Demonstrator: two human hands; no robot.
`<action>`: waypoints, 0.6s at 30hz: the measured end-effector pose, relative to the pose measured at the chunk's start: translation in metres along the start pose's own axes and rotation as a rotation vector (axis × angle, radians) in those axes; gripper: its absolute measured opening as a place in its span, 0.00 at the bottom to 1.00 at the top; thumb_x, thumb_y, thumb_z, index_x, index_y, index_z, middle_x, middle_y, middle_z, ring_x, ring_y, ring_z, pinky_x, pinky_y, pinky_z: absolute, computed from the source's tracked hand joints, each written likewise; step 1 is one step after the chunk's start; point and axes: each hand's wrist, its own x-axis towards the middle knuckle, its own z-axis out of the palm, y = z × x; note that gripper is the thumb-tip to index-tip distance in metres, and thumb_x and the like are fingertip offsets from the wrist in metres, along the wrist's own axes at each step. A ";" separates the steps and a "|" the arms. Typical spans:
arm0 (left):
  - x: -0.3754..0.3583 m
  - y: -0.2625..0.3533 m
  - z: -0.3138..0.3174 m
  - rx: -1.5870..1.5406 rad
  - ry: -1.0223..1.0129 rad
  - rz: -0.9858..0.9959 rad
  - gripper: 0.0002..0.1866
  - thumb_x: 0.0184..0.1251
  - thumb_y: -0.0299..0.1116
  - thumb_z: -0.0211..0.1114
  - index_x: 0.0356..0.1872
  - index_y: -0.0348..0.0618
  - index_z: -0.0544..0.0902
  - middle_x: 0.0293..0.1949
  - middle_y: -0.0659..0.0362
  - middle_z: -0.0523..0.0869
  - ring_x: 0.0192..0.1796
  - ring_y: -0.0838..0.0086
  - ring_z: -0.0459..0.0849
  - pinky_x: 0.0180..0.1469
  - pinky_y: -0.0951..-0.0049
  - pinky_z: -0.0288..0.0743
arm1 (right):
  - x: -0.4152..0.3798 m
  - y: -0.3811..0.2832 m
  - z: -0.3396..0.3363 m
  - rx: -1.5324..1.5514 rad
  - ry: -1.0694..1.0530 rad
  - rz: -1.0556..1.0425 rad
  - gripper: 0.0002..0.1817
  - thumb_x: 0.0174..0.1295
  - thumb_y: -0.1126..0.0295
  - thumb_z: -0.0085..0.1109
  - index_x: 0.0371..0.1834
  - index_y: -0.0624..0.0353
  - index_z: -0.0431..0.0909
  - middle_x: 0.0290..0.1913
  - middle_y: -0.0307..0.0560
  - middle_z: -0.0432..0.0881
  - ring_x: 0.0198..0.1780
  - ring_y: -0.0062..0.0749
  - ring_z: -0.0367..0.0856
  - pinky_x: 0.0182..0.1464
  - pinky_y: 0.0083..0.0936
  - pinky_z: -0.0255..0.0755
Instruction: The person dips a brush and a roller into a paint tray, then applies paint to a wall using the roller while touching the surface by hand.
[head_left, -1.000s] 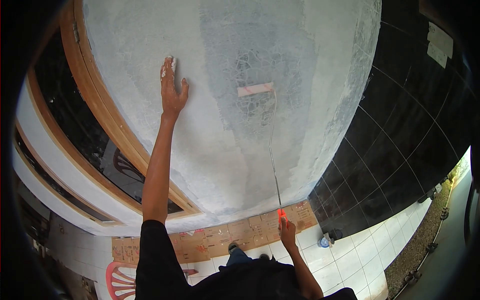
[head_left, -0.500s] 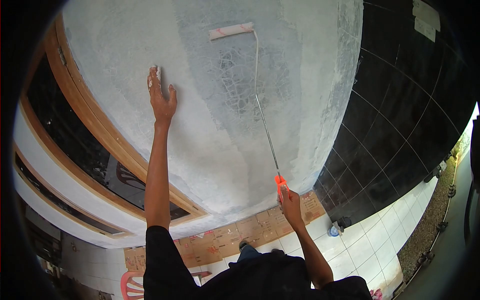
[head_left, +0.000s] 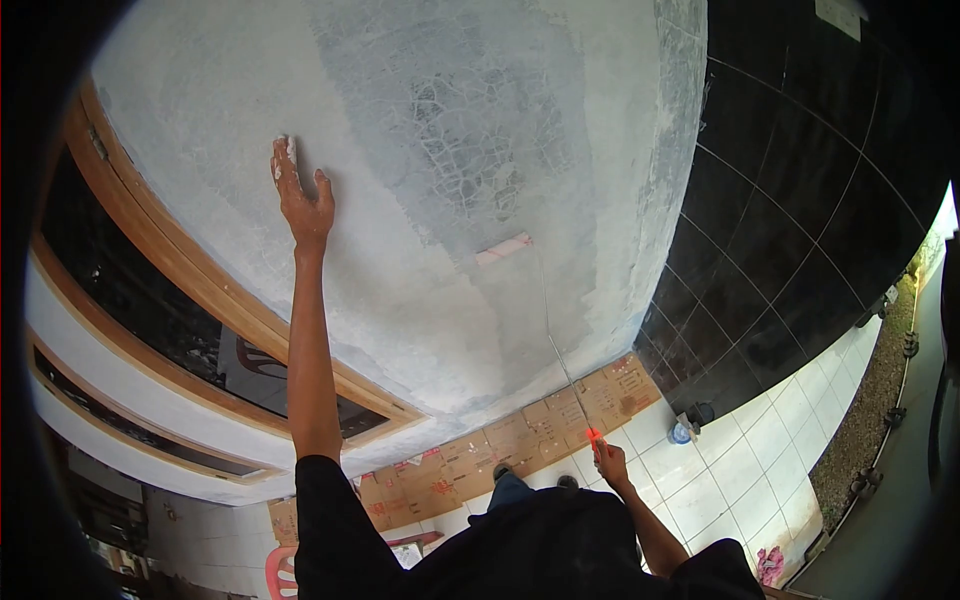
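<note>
My left hand (head_left: 298, 195) is pressed flat against the grey plastered wall (head_left: 400, 300), fingers apart and smeared with white paint. My right hand (head_left: 610, 465) is low, closed on the orange handle (head_left: 594, 437) of a long-poled paint roller. The thin metal pole runs up to the pale roller head (head_left: 504, 248), which lies against the wall at the bottom of a darker, wet, cracked-looking band (head_left: 470, 110).
A wooden window frame (head_left: 190, 290) with dark glass runs along the left. Black wall tiles (head_left: 790, 220) cover the right. Flattened cardboard (head_left: 500, 445) lines the wall's foot on the white tiled floor (head_left: 740, 490). A small container (head_left: 681, 432) stands nearby; a red plastic chair (head_left: 281, 575) at bottom left.
The roller went up the wall, then came down to a low position. My right hand dropped with the handle. My left hand stayed on the wall.
</note>
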 end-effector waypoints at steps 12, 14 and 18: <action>-0.001 0.000 0.002 -0.038 0.006 -0.014 0.36 0.61 0.25 0.55 0.71 0.40 0.54 0.70 0.47 0.61 0.72 0.53 0.60 0.72 0.51 0.51 | 0.053 -0.154 0.016 0.091 -0.008 -0.211 0.26 0.70 0.48 0.45 0.19 0.56 0.69 0.13 0.32 0.65 0.13 0.14 0.61 0.15 0.16 0.53; -0.001 0.000 0.002 -0.045 0.003 -0.034 0.36 0.61 0.25 0.55 0.71 0.40 0.54 0.70 0.47 0.61 0.72 0.53 0.60 0.72 0.50 0.51 | 0.062 -0.161 0.014 0.067 -0.002 -0.223 0.26 0.70 0.48 0.44 0.20 0.56 0.68 0.13 0.32 0.64 0.13 0.14 0.60 0.15 0.16 0.52; -0.002 -0.002 0.002 -0.024 0.011 -0.006 0.36 0.61 0.25 0.55 0.71 0.40 0.54 0.70 0.48 0.62 0.72 0.53 0.60 0.72 0.52 0.51 | 0.064 -0.096 0.000 0.076 -0.034 -0.194 0.26 0.70 0.47 0.44 0.19 0.54 0.67 0.13 0.31 0.63 0.13 0.14 0.60 0.14 0.16 0.52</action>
